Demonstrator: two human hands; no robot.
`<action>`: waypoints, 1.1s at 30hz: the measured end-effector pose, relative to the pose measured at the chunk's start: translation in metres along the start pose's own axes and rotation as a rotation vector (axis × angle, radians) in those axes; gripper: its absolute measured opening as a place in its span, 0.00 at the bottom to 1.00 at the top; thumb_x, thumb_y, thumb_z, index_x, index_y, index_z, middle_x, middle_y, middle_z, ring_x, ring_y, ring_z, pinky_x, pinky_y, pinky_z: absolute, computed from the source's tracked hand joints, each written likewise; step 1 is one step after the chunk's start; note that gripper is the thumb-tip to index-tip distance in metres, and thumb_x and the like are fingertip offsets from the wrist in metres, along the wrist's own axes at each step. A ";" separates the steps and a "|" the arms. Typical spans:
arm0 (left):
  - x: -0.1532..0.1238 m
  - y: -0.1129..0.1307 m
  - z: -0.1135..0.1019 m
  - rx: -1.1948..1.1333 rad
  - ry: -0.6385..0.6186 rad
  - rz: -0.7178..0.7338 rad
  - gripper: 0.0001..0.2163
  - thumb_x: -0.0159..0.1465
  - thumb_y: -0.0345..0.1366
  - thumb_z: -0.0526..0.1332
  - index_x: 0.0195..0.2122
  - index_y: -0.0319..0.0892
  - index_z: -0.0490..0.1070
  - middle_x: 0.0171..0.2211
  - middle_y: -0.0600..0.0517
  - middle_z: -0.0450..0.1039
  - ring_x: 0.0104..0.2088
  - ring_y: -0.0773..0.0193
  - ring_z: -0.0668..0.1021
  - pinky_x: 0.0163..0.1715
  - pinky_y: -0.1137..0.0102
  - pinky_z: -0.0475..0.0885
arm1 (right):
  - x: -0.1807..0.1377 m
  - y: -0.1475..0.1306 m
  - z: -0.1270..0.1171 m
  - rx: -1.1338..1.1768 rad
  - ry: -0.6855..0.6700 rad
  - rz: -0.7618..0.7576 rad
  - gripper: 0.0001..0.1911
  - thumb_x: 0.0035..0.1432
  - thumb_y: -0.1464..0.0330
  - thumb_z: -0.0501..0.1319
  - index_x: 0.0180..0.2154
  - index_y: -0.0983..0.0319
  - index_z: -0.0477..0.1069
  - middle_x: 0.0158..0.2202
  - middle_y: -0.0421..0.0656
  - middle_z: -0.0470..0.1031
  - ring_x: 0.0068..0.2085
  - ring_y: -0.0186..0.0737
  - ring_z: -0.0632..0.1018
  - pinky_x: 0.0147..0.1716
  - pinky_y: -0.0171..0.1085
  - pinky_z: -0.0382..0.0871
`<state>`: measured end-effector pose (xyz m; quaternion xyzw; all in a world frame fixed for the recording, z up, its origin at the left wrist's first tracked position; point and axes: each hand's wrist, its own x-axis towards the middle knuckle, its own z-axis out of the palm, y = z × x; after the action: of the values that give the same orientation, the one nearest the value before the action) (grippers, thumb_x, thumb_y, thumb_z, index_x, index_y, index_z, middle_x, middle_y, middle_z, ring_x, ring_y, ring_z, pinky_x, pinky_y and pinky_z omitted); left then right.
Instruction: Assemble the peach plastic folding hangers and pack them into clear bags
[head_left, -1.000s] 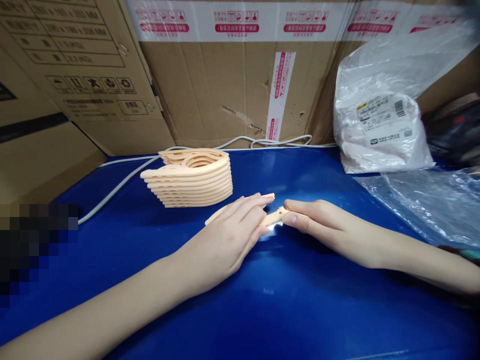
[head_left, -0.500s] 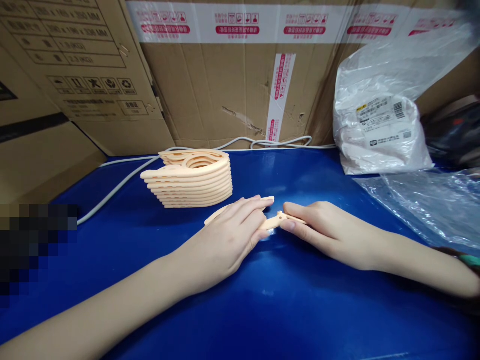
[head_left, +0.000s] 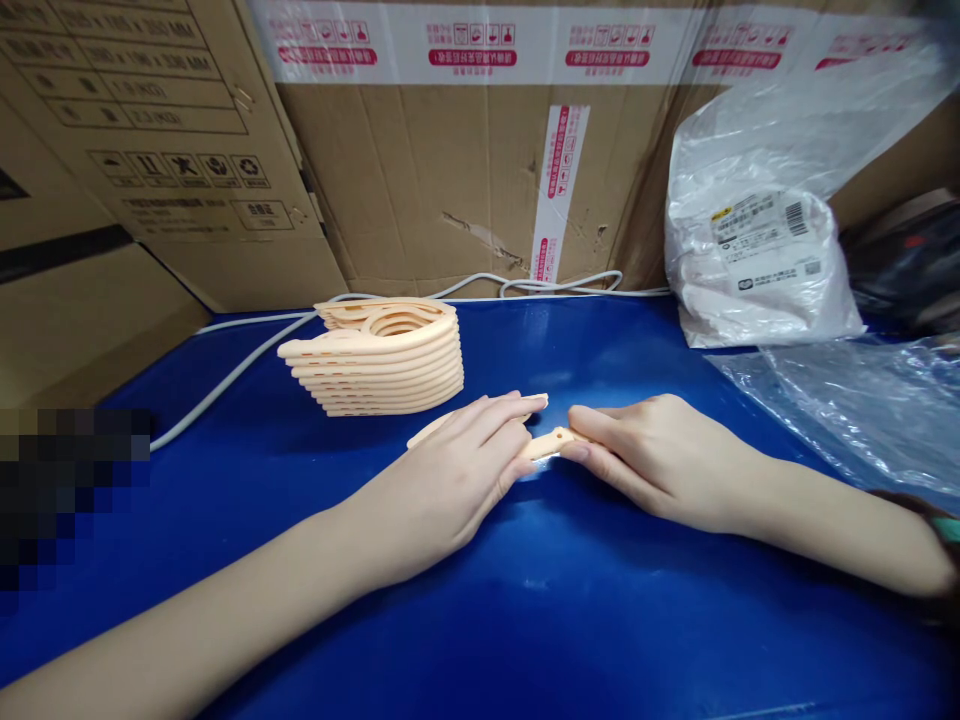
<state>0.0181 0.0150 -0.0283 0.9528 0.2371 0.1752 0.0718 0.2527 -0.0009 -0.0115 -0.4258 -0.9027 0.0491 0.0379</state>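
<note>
A flat peach-coloured plastic frame (head_left: pixel 546 443) lies low over the blue table, mostly covered by my left hand (head_left: pixel 457 475). A curved edge shows behind that hand, and an end with a small round hole sticks out to its right. My left fingers are together over the frame, with the thumb along the near side. At the holed end, my right hand (head_left: pixel 667 460) pinches a thin peach piece between thumb and forefinger; most of that piece is hidden. Behind my left hand stands a neat stack of similar peach plastic frames (head_left: pixel 379 372), with curved openings.
Cardboard boxes (head_left: pixel 420 180) form a wall along the back and left. A pale cable (head_left: pixel 240 375) runs along the table's back left. At the right are a white plastic bag (head_left: pixel 765 270) with a label and a clear plastic sheet (head_left: pixel 847 400).
My right wrist and knuckles have risen slightly, and the thin piece at the joint is now more hidden by the fingers. My left hand and the stack stay practically in place.
</note>
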 end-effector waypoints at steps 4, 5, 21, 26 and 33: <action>0.000 0.001 -0.001 -0.003 -0.019 -0.006 0.15 0.73 0.33 0.45 0.54 0.35 0.65 0.64 0.40 0.62 0.64 0.57 0.64 0.64 0.57 0.60 | 0.001 -0.002 -0.002 0.049 -0.018 -0.001 0.18 0.71 0.60 0.41 0.31 0.59 0.58 0.23 0.39 0.69 0.22 0.37 0.70 0.24 0.35 0.52; 0.001 0.001 0.000 -0.003 -0.021 -0.008 0.14 0.73 0.33 0.45 0.54 0.35 0.65 0.64 0.40 0.62 0.64 0.57 0.64 0.64 0.57 0.60 | 0.001 -0.002 -0.002 0.051 -0.020 -0.004 0.18 0.71 0.60 0.41 0.30 0.59 0.58 0.23 0.39 0.69 0.22 0.36 0.70 0.24 0.35 0.52; -0.001 0.000 0.001 0.049 0.004 0.036 0.17 0.74 0.34 0.44 0.57 0.33 0.65 0.62 0.39 0.64 0.64 0.53 0.65 0.62 0.56 0.63 | -0.002 0.001 -0.002 -0.194 0.154 -0.134 0.19 0.70 0.61 0.44 0.30 0.60 0.64 0.24 0.39 0.69 0.23 0.35 0.71 0.24 0.37 0.50; -0.002 -0.001 0.002 0.039 -0.013 0.038 0.17 0.74 0.35 0.43 0.55 0.35 0.67 0.63 0.40 0.63 0.63 0.52 0.65 0.62 0.54 0.63 | -0.002 0.001 -0.002 -0.210 0.190 -0.151 0.20 0.69 0.61 0.46 0.29 0.61 0.66 0.24 0.39 0.68 0.22 0.34 0.69 0.24 0.37 0.49; -0.002 -0.001 0.001 0.029 -0.010 0.041 0.17 0.74 0.36 0.44 0.55 0.36 0.67 0.62 0.40 0.64 0.64 0.52 0.65 0.62 0.54 0.63 | -0.001 0.000 -0.004 -0.117 0.190 -0.136 0.19 0.67 0.61 0.48 0.26 0.61 0.66 0.22 0.38 0.67 0.22 0.32 0.66 0.24 0.36 0.48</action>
<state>0.0167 0.0147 -0.0300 0.9594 0.2196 0.1683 0.0554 0.2540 -0.0016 -0.0076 -0.3677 -0.9232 -0.0468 0.1019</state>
